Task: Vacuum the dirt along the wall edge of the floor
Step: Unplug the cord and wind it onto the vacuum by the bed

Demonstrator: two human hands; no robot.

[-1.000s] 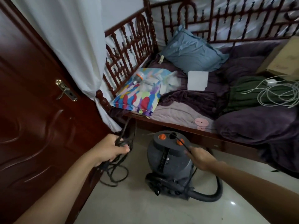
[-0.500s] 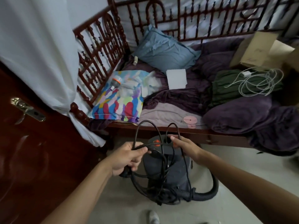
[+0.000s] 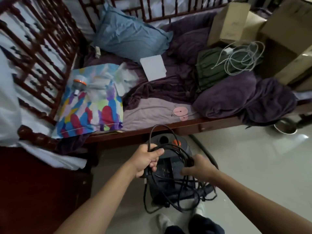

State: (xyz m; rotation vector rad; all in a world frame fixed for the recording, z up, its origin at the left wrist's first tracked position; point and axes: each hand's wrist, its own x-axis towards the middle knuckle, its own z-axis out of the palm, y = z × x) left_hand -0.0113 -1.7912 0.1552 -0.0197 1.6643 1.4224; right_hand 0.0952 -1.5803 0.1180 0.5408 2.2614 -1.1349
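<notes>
**Entry: power cord in both hands, vacuum at the feet**

Left hand [image 3: 148,159] — fingers curled tight around a bundle of the black power cord [image 3: 170,188], gripping several loops at once; one loop arches up and away above the knuckles. Right hand [image 3: 197,168] — fingers half-bent and hooked over the cord strands on the right side of the tangle; a loose hold, not a fist.

Cord — hangs in slack coils from both hands down to the floor [image 3: 253,166], draped across the body of the vacuum cleaner [image 3: 170,149].

Vacuum cleaner — grey canister with an orange knob on top, standing upright on the floor directly under and just beyond the hands, close to the near rail of the bed [image 3: 152,129]. Its hose [image 3: 204,151] runs off to the far right along the floor. The cord's tangle lies between the two hands, its loops hanging mostly vertical; both hands sit about equally near it, the left holding the greater share.

Judgement: the cord is being freed before plugging in; no vacuuming of the wall edge has begun.

Change from half a second ago: the right hand has dropped from the canister's top to the cord on the right, and the view has tilted further down, so the person's feet now show.

Surroundings — bed piled with pillow, blankets, boxes.
</notes>
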